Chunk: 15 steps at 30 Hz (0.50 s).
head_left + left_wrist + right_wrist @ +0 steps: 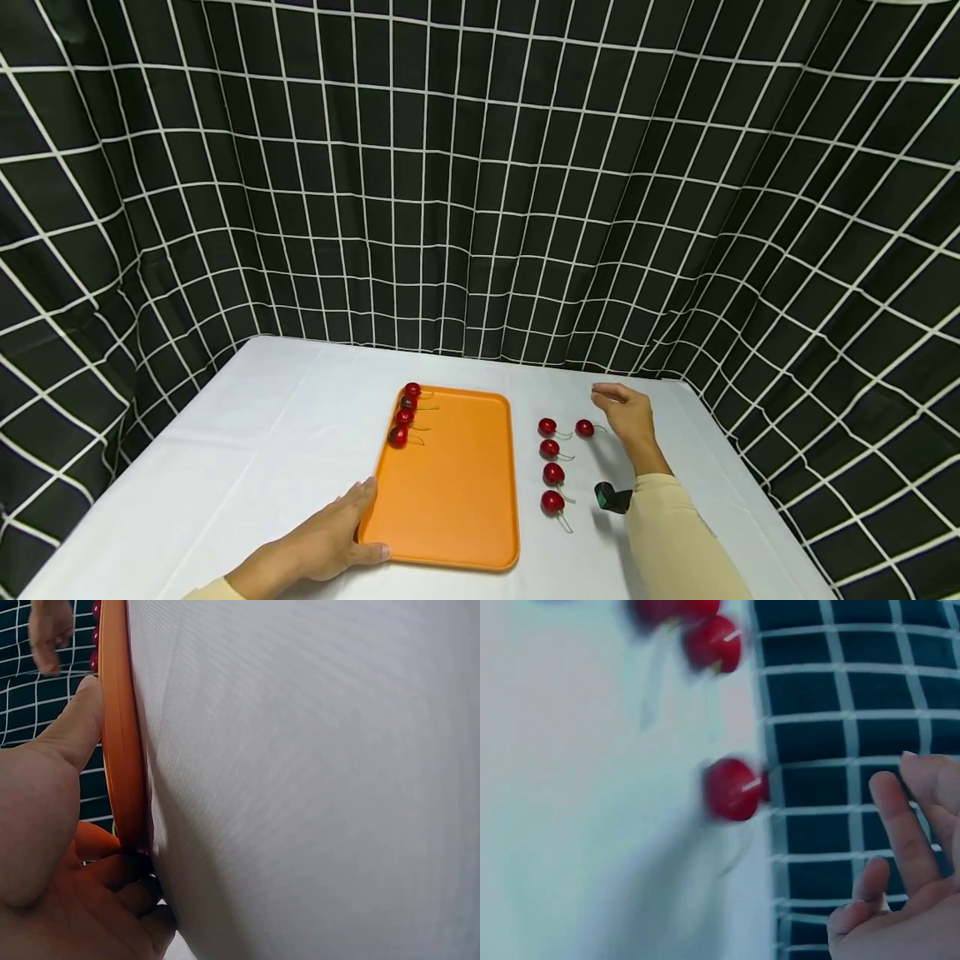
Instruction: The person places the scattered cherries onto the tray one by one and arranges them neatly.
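My left hand point(333, 533) holds the near left corner of an orange tray point(450, 500), thumb at the front edge and fingers along the left side. In the left wrist view its thumb point(82, 720) lies against the tray's rim point(124, 735). Several red cherries point(405, 417) with stems line the tray's far left edge. My right hand point(626, 417) hovers above the table right of the tray, fingers loosely bent with nothing between them. Nearest to it lies a single cherry point(584, 428), which the right wrist view shows apart from the fingers point(904, 832).
Left of the lone cherry, several more cherries point(553, 474) form a column beside the tray. A white cloth point(225, 467) covers the table. Black curtains with a white grid point(480, 208) stand behind and on both sides. A small black device point(613, 498) sits at the right wrist.
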Each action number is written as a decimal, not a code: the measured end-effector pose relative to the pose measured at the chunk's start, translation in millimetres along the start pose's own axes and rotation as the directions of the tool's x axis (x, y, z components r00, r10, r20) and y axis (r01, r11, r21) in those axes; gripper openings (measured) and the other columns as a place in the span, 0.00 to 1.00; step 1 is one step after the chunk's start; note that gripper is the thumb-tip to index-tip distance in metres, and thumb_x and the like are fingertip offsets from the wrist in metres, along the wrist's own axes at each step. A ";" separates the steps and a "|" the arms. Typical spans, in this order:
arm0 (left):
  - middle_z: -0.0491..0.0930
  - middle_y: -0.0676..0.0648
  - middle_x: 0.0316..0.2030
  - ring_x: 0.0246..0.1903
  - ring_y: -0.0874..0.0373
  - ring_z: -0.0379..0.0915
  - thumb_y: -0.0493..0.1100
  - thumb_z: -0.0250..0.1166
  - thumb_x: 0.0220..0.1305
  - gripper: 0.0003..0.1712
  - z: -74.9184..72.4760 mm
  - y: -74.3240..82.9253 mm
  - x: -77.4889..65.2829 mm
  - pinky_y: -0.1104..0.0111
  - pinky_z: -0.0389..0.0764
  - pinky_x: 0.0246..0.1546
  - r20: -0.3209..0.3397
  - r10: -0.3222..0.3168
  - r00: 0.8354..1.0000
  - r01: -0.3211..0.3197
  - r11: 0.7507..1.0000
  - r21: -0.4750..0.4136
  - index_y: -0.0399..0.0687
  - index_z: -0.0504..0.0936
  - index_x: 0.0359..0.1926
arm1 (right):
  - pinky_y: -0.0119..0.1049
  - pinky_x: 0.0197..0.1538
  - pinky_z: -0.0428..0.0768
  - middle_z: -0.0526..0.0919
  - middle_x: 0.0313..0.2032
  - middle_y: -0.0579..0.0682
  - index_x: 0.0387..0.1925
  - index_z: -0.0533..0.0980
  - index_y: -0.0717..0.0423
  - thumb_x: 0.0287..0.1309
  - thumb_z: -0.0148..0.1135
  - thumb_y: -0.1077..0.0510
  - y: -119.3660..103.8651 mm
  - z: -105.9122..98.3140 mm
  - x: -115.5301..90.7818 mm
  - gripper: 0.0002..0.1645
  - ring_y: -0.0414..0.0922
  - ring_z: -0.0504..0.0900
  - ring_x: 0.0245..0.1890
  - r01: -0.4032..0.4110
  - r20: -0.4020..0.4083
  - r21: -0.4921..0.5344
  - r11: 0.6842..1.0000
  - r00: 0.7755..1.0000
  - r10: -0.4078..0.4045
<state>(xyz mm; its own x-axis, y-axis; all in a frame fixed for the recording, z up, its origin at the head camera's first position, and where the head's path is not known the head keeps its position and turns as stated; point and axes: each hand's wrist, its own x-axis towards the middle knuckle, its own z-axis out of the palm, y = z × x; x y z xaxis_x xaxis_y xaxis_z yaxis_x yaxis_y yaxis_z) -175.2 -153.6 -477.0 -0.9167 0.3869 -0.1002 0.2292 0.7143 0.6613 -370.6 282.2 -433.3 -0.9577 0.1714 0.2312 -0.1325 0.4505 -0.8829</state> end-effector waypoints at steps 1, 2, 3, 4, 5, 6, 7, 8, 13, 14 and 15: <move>0.46 0.27 0.70 0.69 0.32 0.40 0.66 0.65 0.55 0.61 0.2 0.0 -0.3 0.37 0.44 0.64 0.000 0.000 1.000 0.000 1.000 0.003 0.24 0.50 0.70 | 0.38 0.48 0.73 0.86 0.42 0.53 0.47 0.82 0.63 0.60 0.65 0.59 6.1 -0.2 0.0 0.15 0.49 0.78 0.48 -0.024 0.011 -0.020 1.000 1.000 0.024; 0.46 0.27 0.70 0.69 0.32 0.41 0.66 0.65 0.55 0.61 0.5 0.0 -0.6 0.37 0.44 0.64 0.001 -0.001 1.000 0.001 1.000 0.006 0.24 0.50 0.70 | 0.38 0.46 0.73 0.86 0.41 0.53 0.47 0.82 0.63 0.60 0.65 0.59 12.2 -0.4 -0.3 0.15 0.49 0.78 0.47 -0.048 0.024 -0.039 0.998 0.999 0.049; 0.47 0.27 0.70 0.69 0.32 0.41 0.66 0.65 0.55 0.61 0.8 0.0 -1.0 0.37 0.44 0.64 0.002 -0.005 1.000 0.005 1.000 0.007 0.24 0.50 0.70 | 0.38 0.47 0.73 0.86 0.41 0.53 0.47 0.82 0.64 0.60 0.65 0.59 17.8 -0.5 -0.3 0.16 0.50 0.78 0.48 -0.061 0.034 -0.062 0.996 0.997 0.064; 0.47 0.27 0.70 0.69 0.32 0.41 0.66 0.65 0.54 0.61 1.1 0.0 -1.4 0.37 0.45 0.64 0.002 -0.007 1.000 0.007 1.000 0.009 0.24 0.51 0.70 | 0.38 0.47 0.73 0.86 0.41 0.52 0.48 0.82 0.64 0.60 0.65 0.59 22.9 -0.6 -0.4 0.16 0.51 0.78 0.48 -0.075 0.044 -0.082 0.994 0.996 0.079; 0.47 0.27 0.70 0.69 0.32 0.41 0.66 0.65 0.54 0.61 1.4 0.1 -1.7 0.37 0.45 0.64 0.003 -0.009 1.000 0.009 1.000 0.010 0.24 0.51 0.70 | 0.39 0.48 0.73 0.86 0.42 0.53 0.48 0.82 0.64 0.60 0.65 0.59 27.1 -0.5 -0.7 0.16 0.51 0.78 0.48 -0.089 0.051 -0.096 0.991 0.994 0.094; 0.47 0.27 0.70 0.69 0.32 0.41 0.66 0.65 0.54 0.61 1.7 0.0 -1.9 0.36 0.45 0.63 0.004 -0.011 1.000 0.011 1.000 0.011 0.24 0.51 0.70 | 0.41 0.49 0.72 0.85 0.43 0.54 0.48 0.81 0.64 0.60 0.65 0.60 30.9 -0.3 -1.0 0.16 0.52 0.77 0.50 -0.096 0.057 -0.110 0.989 0.993 0.102; 0.47 0.27 0.70 0.69 0.32 0.41 0.66 0.65 0.54 0.61 1.8 -0.2 -2.0 0.36 0.45 0.63 0.005 -0.009 1.000 0.009 1.000 0.014 0.24 0.51 0.70 | 0.43 0.51 0.72 0.85 0.44 0.54 0.49 0.81 0.63 0.60 0.65 0.59 34.6 0.0 -1.0 0.17 0.53 0.76 0.51 -0.106 0.064 -0.119 0.987 0.991 0.114; 0.47 0.27 0.70 0.69 0.32 0.41 0.66 0.65 0.54 0.61 1.9 -0.3 -2.0 0.36 0.45 0.63 0.006 -0.007 1.000 0.007 1.000 0.018 0.24 0.51 0.70 | 0.45 0.53 0.71 0.84 0.46 0.55 0.49 0.81 0.63 0.60 0.64 0.59 37.6 0.3 -0.9 0.17 0.54 0.75 0.52 -0.110 0.069 -0.130 0.985 0.990 0.120; 0.46 0.27 0.70 0.69 0.32 0.40 0.66 0.64 0.55 0.61 1.0 -1.3 -0.8 0.37 0.44 0.64 0.005 0.013 1.000 -0.014 1.000 0.022 0.24 0.50 0.70 | 0.50 0.58 0.68 0.82 0.49 0.58 0.49 0.82 0.61 0.59 0.64 0.59 47.5 1.4 0.3 0.17 0.57 0.72 0.56 -0.119 0.093 -0.187 0.975 0.986 0.138; 0.46 0.27 0.70 0.69 0.32 0.40 0.67 0.64 0.55 0.61 0.7 -1.6 -0.6 0.37 0.44 0.64 0.006 0.017 1.000 -0.017 1.000 0.024 0.24 0.50 0.70 | 0.50 0.56 0.69 0.82 0.49 0.58 0.49 0.82 0.61 0.59 0.65 0.58 48.8 1.3 0.7 0.17 0.57 0.73 0.56 -0.111 0.103 -0.201 0.973 0.986 0.134; 0.46 0.27 0.70 0.69 0.32 0.40 0.67 0.64 0.56 0.61 0.5 -1.9 -0.3 0.37 0.44 0.64 0.006 0.020 1.000 -0.020 0.999 0.025 0.24 0.50 0.70 | 0.49 0.56 0.69 0.82 0.49 0.58 0.49 0.82 0.61 0.59 0.65 0.58 50.1 1.4 0.9 0.17 0.57 0.73 0.55 -0.112 0.110 -0.211 0.971 0.984 0.137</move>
<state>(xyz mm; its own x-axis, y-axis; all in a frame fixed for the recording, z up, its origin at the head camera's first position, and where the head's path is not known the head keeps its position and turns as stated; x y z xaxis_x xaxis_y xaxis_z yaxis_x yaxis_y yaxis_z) -175.2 -154.8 -478.6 -0.9099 0.4045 -0.0920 0.2553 0.7210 0.6442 -378.5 303.8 -477.9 -0.9890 0.1346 0.0615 0.0324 0.6027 -0.7973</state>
